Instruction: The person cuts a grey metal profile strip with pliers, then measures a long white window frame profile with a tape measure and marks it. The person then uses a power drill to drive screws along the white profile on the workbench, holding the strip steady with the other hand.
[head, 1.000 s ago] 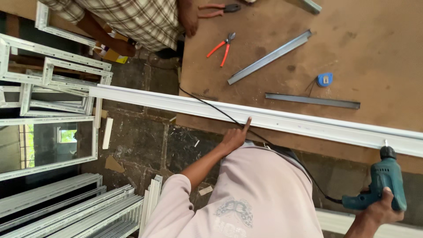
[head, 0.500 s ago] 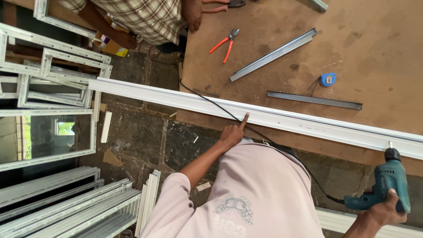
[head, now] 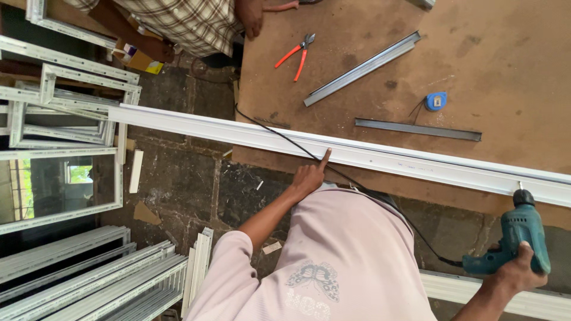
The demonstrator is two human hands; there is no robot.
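left hand [head: 307, 176] fingers the long white profile [head: 380, 157], right hand [head: 516, 270] grips a teal drill [head: 516, 235], bit seemingly touching.

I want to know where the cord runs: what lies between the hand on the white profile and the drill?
In the head view, a black cord runs from the left hand past the pink shirt to the teal drill in the right hand.

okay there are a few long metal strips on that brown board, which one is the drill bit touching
The long white profile along the board's near edge: the teal drill meets it at its right end. The two grey strips, one angled and one flat, lie apart, untouched.
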